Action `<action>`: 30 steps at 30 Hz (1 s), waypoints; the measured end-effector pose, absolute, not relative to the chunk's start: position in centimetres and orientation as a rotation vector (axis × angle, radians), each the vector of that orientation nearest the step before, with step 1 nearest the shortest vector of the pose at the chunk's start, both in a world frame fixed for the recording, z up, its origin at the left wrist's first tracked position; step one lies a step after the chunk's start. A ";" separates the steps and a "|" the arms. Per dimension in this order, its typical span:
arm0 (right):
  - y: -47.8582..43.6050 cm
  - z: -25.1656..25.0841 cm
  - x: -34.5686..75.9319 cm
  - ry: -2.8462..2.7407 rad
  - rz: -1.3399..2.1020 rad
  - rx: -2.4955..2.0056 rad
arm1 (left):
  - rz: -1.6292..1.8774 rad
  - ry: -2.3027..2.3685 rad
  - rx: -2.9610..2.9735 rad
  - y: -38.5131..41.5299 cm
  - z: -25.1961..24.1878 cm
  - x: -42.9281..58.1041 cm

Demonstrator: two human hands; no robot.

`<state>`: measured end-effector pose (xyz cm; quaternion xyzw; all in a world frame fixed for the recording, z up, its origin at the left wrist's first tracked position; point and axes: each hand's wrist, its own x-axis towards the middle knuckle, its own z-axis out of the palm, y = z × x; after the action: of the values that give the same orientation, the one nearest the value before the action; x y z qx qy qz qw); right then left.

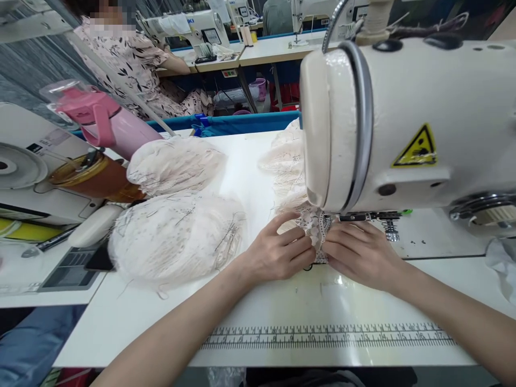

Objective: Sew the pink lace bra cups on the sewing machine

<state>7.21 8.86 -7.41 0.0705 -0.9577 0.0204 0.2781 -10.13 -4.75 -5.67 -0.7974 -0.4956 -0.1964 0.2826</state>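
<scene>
A large sewing machine (403, 123) fills the right side, its head over my hands and hiding the needle area. Pale lace fabric (314, 223) lies under the head and trails back over the table. With bent fingers, my left hand (282, 247) pinches the lace at its left edge. My right hand (358, 252) grips it from the right, just below the presser parts; its fingertips are partly hidden. Left of my hands rest two bundled piles of off-white lace, a nearer pile (173, 236) and a farther pile (173, 164).
A printed ruler strip (330, 337) runs along the table's front edge. At left stand a pink bottle (116, 123), a brown container (97, 180) and a grey device (68, 274). Beyond the blue cloth edge (245, 123), a person (124, 64) sits by another sewing machine (189, 29).
</scene>
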 end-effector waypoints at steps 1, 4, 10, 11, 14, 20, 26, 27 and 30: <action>8.8 -7.4 7.2 -2.557 0.062 0.227 | -0.529 -1.325 -2.130 -4.8 -5.7 -10.1; 8.7 -7.4 7.3 -2.560 0.089 0.296 | -0.524 -1.326 -2.121 -4.9 -5.7 -10.0; 8.8 -7.0 7.5 -2.559 0.212 0.309 | -0.477 -1.289 -2.169 -5.2 -5.4 -9.9; 8.8 -7.0 7.5 -2.559 0.225 0.316 | -0.475 -1.290 -2.172 -5.2 -5.4 -9.9; 8.9 -6.9 7.6 -2.534 0.252 0.342 | -0.480 -1.285 -2.180 -5.3 -5.5 -9.9; 9.2 -7.5 7.7 -2.555 0.303 0.424 | -0.462 -1.299 -2.217 -5.3 -5.8 -10.0; 9.0 -7.4 7.3 -2.504 0.287 0.407 | -0.432 -1.590 -2.369 -5.0 -6.4 -10.0; 8.9 -7.3 7.2 -2.494 0.299 0.402 | -0.421 -1.649 -2.374 -5.0 -6.5 -10.1; 8.7 -7.1 7.1 -2.473 0.329 0.397 | -0.378 -1.750 -2.376 -5.0 -6.8 -10.2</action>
<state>7.11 8.70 -7.13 0.1498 -0.9330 0.1242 0.3027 -10.22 -4.95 -6.76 -0.7958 -0.5863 -0.1266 0.0831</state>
